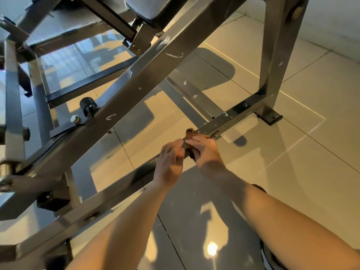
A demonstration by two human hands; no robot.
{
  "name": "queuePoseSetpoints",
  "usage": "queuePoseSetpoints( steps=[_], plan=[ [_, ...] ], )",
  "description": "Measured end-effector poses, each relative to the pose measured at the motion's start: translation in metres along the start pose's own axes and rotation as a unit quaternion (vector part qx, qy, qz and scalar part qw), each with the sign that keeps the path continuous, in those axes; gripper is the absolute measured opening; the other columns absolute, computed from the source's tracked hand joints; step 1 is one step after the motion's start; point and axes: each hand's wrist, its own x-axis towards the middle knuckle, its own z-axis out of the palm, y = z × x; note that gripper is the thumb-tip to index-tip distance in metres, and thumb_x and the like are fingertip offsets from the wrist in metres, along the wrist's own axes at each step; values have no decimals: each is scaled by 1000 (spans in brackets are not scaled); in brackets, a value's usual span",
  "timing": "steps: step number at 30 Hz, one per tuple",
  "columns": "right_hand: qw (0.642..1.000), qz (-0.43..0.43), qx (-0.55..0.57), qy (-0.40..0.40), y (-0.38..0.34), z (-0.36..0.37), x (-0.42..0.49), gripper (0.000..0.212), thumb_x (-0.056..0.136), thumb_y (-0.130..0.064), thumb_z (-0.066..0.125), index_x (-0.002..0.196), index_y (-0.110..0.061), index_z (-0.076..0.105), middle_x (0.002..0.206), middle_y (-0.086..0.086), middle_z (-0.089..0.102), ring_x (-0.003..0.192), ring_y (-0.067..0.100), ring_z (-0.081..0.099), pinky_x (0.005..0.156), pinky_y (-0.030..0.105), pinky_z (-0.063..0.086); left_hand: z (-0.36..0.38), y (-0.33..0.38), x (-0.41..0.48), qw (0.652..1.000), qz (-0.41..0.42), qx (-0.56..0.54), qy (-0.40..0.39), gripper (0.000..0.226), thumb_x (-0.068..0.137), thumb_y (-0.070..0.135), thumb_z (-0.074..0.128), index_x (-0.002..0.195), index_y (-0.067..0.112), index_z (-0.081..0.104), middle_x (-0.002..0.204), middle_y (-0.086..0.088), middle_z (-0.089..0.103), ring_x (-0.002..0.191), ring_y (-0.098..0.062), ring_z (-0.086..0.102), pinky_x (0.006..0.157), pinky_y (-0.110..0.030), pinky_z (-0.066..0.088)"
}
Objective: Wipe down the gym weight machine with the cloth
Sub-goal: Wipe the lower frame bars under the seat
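Observation:
The weight machine's dark metal frame fills the view, and its low base bar [236, 114] runs diagonally from lower left to right, speckled with white marks. A small brown cloth [190, 134] is bunched on that bar near a bolt [214, 135]. My right hand [206, 152] grips the cloth against the bar. Just left of it, my left hand [170, 162] curls its fingers over the same bar, touching the cloth's edge. Most of the cloth is hidden under my fingers.
A thick diagonal beam [136, 80] crosses above the hands. An upright post [276, 55] with a floor foot plate [269, 117] stands at right. A padded seat [144, 8] sits at top. Glossy beige floor tiles [292, 162] lie underneath.

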Motion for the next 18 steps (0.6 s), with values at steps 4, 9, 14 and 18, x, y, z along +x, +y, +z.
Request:
queuePoseSetpoints(
  steps=[4, 9, 14, 18],
  plan=[
    [999, 10, -53, -7, 12, -19, 18, 36, 103, -15, 51, 135, -28, 63, 143, -2, 45, 123, 17, 36, 95, 18, 32, 2, 0, 1, 1000, 4, 10, 17, 40, 108, 21, 40, 146, 8, 51, 148, -5, 53, 139, -23, 39, 113, -32, 32],
    [988, 128, -86, 33, 2, -8, 28, 41, 104, -17, 50, 140, -34, 50, 153, -7, 36, 142, 24, 21, 112, 41, 37, 4, 2, 1, 999, 14, 5, 37, 41, 107, 25, 41, 139, 6, 58, 143, -6, 58, 134, -26, 45, 107, -27, 32],
    [997, -14, -58, -55, -12, 8, 5, 35, 99, -18, 55, 130, -32, 60, 142, -6, 47, 141, 23, 34, 104, 38, 45, 4, -5, 0, 999, 21, -17, 33, 52, 108, 41, 29, 142, 13, 55, 143, -2, 57, 133, -17, 42, 108, -24, 31],
    [995, 2, -99, -5, 16, -17, 25, 38, 97, -22, 59, 133, -33, 56, 135, -9, 52, 131, 18, 42, 101, 38, 49, 3, -9, -1, 999, 37, -2, 32, 46, 109, 35, 35, 142, 9, 54, 142, -4, 58, 133, -22, 45, 107, -31, 37]
  ],
)
